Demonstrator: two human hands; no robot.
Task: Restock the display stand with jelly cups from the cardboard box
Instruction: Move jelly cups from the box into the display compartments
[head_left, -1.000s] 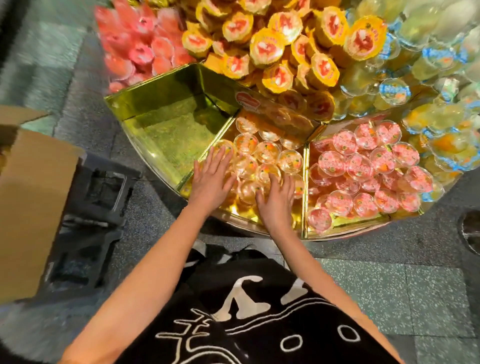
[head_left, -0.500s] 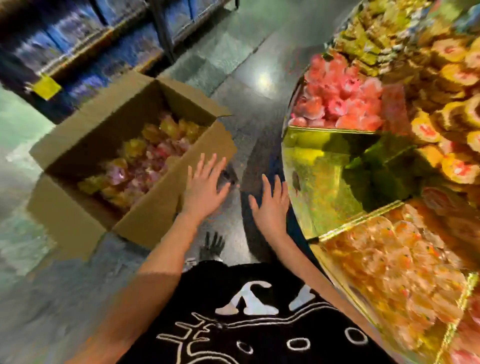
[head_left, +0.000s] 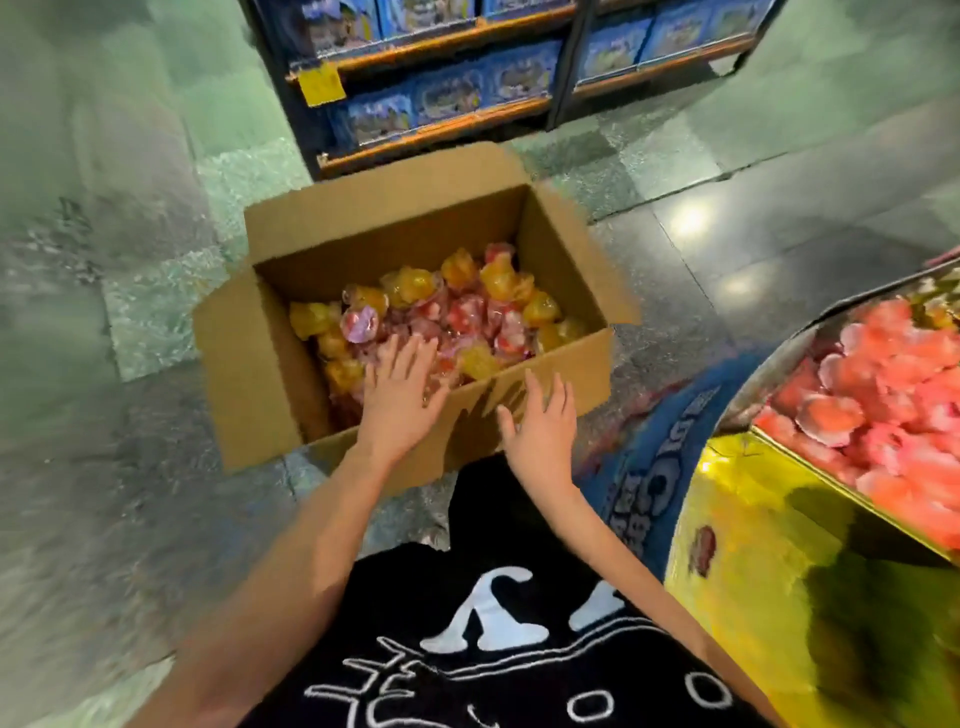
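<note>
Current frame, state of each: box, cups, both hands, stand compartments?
cardboard box: on the floor, flaps open, partly filled.
jelly cups: loose heap inside the box.
left hand: open, fingers spread over the cups.
right hand: open, outside the box's near wall, holding nothing.
gold compartment: no cups in the visible part.
pink cups: heaped in the neighbouring compartment.

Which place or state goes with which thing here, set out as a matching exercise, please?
1 left hand
2 right hand
3 box
4 shelf

a behind the box
b on the floor, flaps open
c over the cups in the box
d outside the box, by its near wall

Pairs: 1-c, 2-d, 3-b, 4-a.
</note>
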